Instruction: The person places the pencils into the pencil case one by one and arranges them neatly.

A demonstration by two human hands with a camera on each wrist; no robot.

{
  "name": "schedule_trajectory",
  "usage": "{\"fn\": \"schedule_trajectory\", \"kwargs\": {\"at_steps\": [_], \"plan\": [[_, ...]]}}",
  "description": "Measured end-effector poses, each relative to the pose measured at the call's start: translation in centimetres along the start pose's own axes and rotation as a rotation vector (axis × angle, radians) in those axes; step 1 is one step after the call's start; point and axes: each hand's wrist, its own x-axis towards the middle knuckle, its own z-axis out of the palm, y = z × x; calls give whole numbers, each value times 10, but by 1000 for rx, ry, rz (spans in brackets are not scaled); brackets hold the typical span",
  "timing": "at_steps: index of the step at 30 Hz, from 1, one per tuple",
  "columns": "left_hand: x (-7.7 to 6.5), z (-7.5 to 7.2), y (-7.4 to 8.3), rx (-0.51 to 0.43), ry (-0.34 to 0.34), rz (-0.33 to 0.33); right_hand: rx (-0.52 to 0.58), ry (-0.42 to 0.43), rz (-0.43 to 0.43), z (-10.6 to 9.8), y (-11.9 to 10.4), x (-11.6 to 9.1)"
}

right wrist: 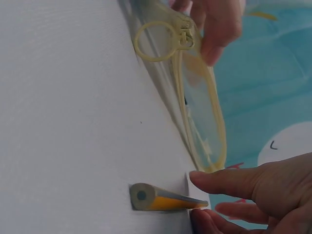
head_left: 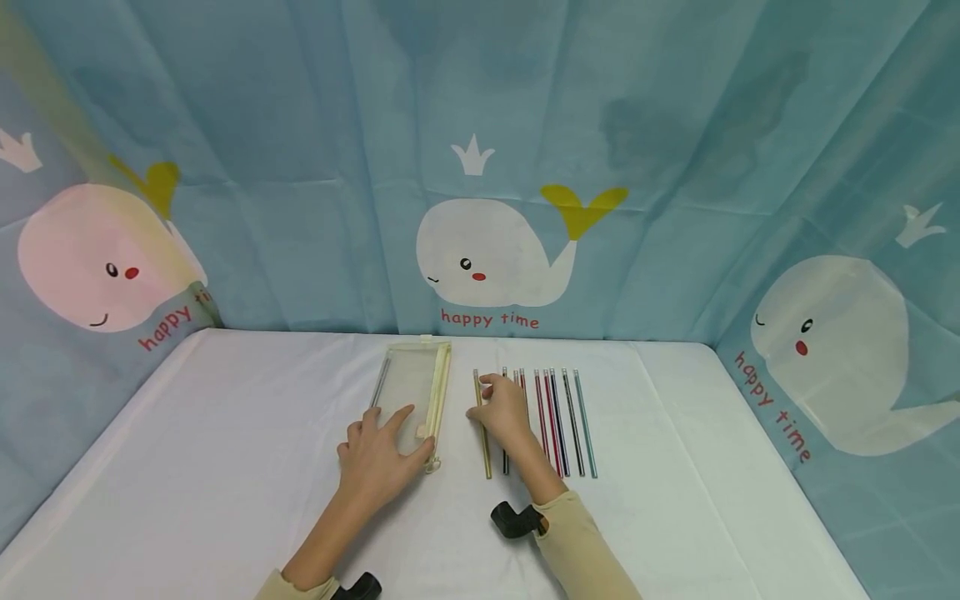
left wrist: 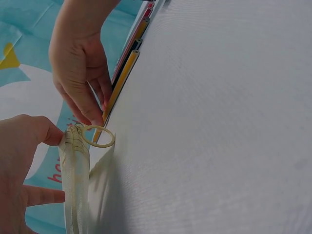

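On the left of the white tablecloth (head_left: 225,458), the left hand (head_left: 378,462) lies across the clear pouch (head_left: 408,375) with its fingers spread and its thumb at the zipper edge (head_left: 437,392); it seems to rest there rather than grip, probably to steady it. The pouch is just left of the pencils, and the right wrist view shows its mouth gaping by the pull ring (right wrist: 137,41). Next along, the right hand (head_left: 506,412) is at the yellow pencil (head_left: 484,442), which lies flat, leftmost of the row. Thumb and fingers stand on either side of it, apparently not closed on it; whether a fingertip touches it I cannot tell. The step in hand looks like picking up this pencil, so the next move calls for a pinch from both sides and a clean lift clear of its neighbours. Beyond it comes a black pencil (head_left: 506,462), partly behind the right hand, then others, roughly parallel, out to a teal pencil (head_left: 586,425).
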Motion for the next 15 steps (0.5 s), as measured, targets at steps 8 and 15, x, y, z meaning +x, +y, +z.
{"fn": "schedule_trajectory", "kwargs": {"at_steps": [8, 15], "plan": [[0, 0, 0, 1, 2, 6, -22, 10, -54, 5, 2, 1], [0, 0, 0, -4, 3, 8, -33, -12, -27, 5, 1, 3]]}}
